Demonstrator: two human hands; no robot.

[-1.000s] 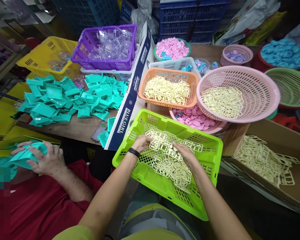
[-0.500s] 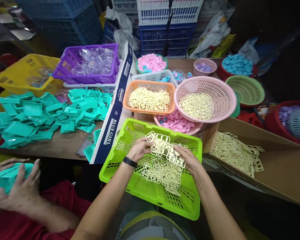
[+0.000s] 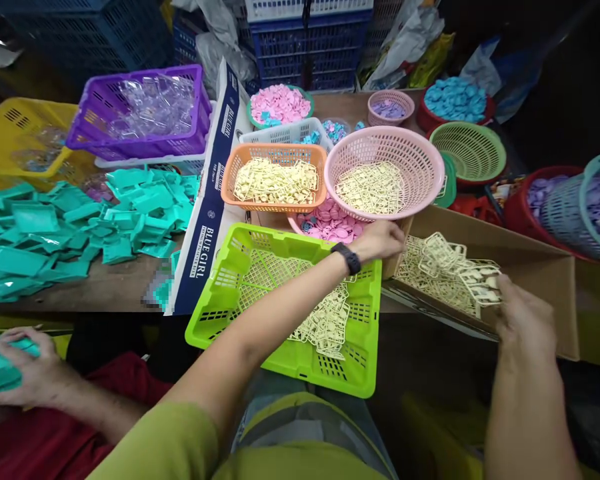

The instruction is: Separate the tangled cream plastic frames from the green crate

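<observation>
My right hand [image 3: 525, 317] grips pale-yellow plastic sprue frames [image 3: 483, 283] by their right end. They are over the cardboard box [image 3: 545, 277], where a heap of similar frames [image 3: 430, 283] lies. My left hand [image 3: 383, 240], with a dark band on its wrist, is at the left edge of that box. Its fingers are curled, and what they hold, if anything, is hidden. Beneath my left forearm stands the lime-green basket [image 3: 280, 237], with more pale-yellow sprue frames [image 3: 327, 320] lying on its bottom; the forearm covers part of them.
Behind the green basket are an orange basket [image 3: 230, 170] and a pink basket [image 3: 425, 157], both with pale-yellow parts. Turquoise trays [image 3: 80, 220] lie left of a printed cardboard divider [image 3: 203, 250]. At the lower left, a co-worker's hand [image 3: 43, 373] holds a turquoise piece [image 3: 3, 373].
Both my hands have moved right, from above the green basket to the cardboard box, with sprue frames in the right hand. The view has shifted, so the table items appear further left.
</observation>
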